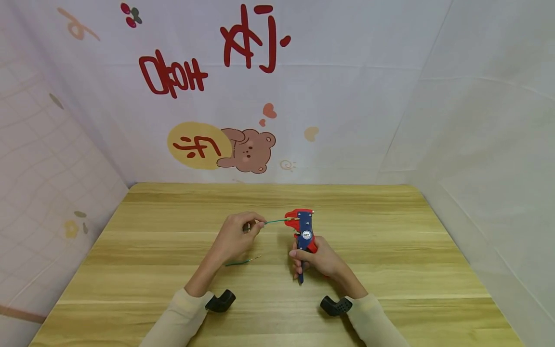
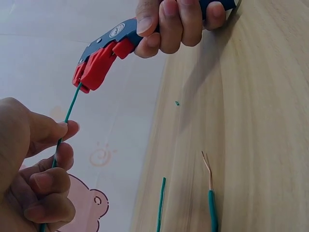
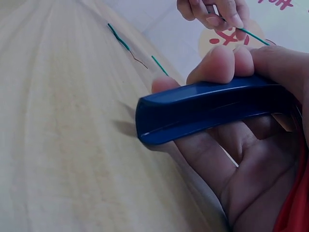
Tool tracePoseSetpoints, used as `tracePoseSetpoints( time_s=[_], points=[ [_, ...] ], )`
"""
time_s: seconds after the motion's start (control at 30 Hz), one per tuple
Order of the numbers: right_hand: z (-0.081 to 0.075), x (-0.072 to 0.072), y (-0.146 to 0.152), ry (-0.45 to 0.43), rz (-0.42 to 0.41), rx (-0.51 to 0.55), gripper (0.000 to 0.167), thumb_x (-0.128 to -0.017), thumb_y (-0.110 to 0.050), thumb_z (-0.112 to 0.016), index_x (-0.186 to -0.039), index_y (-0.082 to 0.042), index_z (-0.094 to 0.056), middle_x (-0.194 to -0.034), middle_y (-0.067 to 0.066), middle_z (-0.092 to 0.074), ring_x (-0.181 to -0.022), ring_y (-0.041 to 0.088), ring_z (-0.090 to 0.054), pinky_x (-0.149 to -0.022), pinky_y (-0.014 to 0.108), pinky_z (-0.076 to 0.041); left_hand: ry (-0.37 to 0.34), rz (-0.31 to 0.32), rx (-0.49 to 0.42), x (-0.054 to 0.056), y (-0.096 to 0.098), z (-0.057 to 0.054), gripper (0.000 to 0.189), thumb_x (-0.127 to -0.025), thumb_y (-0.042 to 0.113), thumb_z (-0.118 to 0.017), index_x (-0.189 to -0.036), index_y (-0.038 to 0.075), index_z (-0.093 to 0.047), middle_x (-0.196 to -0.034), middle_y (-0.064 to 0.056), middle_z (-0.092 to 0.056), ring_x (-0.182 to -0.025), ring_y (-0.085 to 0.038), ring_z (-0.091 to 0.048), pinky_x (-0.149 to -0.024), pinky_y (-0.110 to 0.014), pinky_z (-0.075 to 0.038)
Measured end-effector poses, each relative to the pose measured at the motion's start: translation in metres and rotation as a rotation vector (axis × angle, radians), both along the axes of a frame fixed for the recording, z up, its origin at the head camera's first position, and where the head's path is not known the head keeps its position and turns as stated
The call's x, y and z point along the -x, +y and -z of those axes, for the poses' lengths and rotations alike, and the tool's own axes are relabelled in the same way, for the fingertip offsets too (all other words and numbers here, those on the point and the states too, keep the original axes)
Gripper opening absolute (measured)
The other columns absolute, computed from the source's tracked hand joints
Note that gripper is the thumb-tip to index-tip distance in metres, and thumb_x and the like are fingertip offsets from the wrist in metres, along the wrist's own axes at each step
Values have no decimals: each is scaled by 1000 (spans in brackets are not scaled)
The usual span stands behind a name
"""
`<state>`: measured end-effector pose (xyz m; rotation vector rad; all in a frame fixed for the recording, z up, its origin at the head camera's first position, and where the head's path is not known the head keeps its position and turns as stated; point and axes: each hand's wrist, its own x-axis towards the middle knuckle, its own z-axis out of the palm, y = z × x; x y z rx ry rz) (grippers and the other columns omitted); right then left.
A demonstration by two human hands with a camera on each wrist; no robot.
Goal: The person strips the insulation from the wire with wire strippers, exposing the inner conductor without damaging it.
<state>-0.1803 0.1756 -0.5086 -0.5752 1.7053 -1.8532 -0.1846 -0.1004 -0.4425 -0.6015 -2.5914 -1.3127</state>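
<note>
My left hand [image 1: 236, 234] pinches a thin green wire [image 1: 275, 221] between thumb and fingers. The wire runs rightward, its far end at the red jaws of a blue-and-red wire stripper [image 1: 306, 222]. My right hand [image 1: 320, 258] grips the stripper by its handles, head pointing away from me. In the left wrist view the wire [image 2: 72, 102] reaches the tool's red nose [image 2: 98, 67]; whether the jaws bite on it cannot be told. From the right wrist, the blue handle [image 3: 207, 108] shows with fingers curled about it.
On the wooden table [image 1: 373, 231] near my left forearm lies a green wire [image 1: 237, 263] with a bare copper end. Another green piece [image 2: 161, 205] lies beside it, with a tiny green scrap [image 2: 177, 103] farther off. A printed white cloth [image 1: 347, 120] hangs behind the table.
</note>
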Motion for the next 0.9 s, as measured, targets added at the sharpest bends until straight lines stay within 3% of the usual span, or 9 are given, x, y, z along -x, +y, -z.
tracePoseSetpoints(
  time_s=[0.33, 0.9],
  points=[
    [-2, 1, -2, -15, -10, -29, 26, -101, -18, -67, -104, 4, -54, -75, 6, -61, -65, 20, -66, -74, 55, -62, 16, 11, -4, 0, 4, -1, 11, -97, 9, -70, -97, 17, -78, -76, 5, -66, -61, -9, -48, -57, -21, -40],
    [-5, 0, -4, 22, -27, -38, 29, -100, -16, -67, -104, 8, -53, -74, 7, -61, -64, 21, -65, -73, 53, -62, 9, 0, 45, -1, 8, -4, 12, -99, 12, -69, -101, 18, -79, -78, 5, -66, -59, -8, -44, -56, -22, -38]
  ],
)
